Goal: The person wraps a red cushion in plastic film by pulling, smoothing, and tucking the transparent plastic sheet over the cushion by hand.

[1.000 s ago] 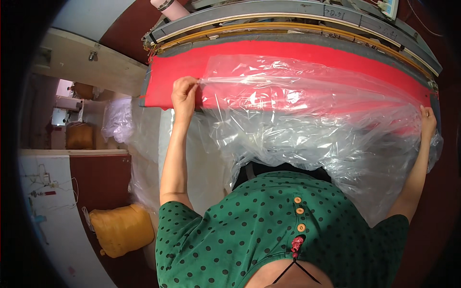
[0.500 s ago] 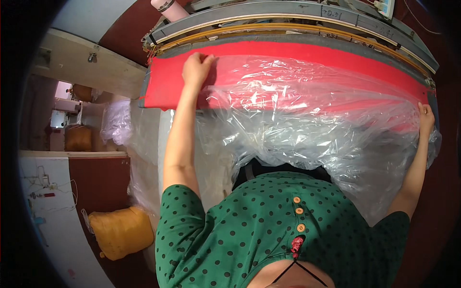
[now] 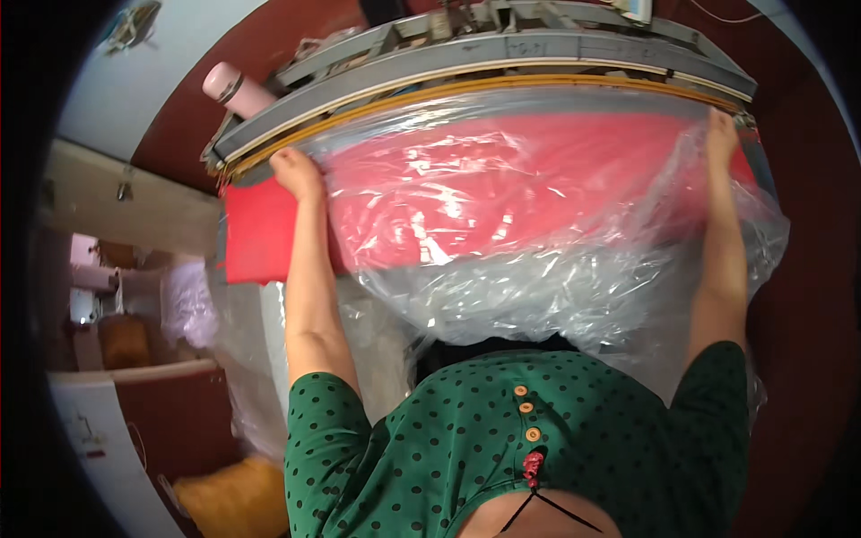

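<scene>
A wide clear plastic sheet (image 3: 529, 224) lies crumpled over a red fabric panel (image 3: 256, 238) that hangs from a long grey knitting machine bed (image 3: 466, 63). My left hand (image 3: 296, 170) grips the sheet's upper left corner close under the machine's yellow rail. My right hand (image 3: 720, 130) holds the upper right corner against the machine's right end. Both arms are stretched forward and the sheet reaches up to the rail. The sheet's lower part bunches in front of my green dotted shirt.
A pink flask (image 3: 235, 88) stands at the machine's left end. Yellow yarn (image 3: 235, 498) sits low on the left beside a white-topped counter (image 3: 117, 377). A pale plastic bag (image 3: 184, 305) lies further left. Dark red wall surrounds the machine.
Both hands have moved up and away from me, drawing the plastic sheet higher until it covers the red fabric up to the rail. The view has also shifted.
</scene>
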Demonstrator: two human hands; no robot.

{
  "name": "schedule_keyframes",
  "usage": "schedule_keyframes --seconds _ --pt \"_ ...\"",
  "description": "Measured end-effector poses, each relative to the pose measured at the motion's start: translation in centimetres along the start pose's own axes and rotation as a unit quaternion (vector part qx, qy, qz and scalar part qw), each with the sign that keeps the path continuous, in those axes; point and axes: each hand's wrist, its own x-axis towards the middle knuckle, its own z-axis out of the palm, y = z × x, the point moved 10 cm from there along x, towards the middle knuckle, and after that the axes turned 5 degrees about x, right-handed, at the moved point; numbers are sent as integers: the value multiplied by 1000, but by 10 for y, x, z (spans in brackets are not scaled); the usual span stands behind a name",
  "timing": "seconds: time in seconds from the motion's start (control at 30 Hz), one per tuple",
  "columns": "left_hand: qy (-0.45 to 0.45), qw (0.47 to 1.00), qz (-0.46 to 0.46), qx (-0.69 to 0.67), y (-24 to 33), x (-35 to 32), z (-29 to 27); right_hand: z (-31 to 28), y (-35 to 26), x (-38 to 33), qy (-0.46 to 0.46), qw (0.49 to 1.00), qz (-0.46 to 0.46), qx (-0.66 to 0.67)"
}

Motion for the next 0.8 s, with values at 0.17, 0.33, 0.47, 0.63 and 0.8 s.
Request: schedule_keyframes --seconds 0.17,0.33,0.47,0.63,0.8 --pt "53 996 28 60 -47 52 8 54 -15 8 6 996 11 84" --pt "11 999 -34 -30 -66 57 7 55 -6 7 29 996 86 25" --pt "86 996 -12 -2 -34 39 -8 40 -4 7 75 992 99 -2" --pt "89 986 -119 -74 -77 55 0 22 6 10 146 983 95 53" --pt "-212 959 -97 -162 -93 75 21 11 -70 -4 -49 980 -41 187"
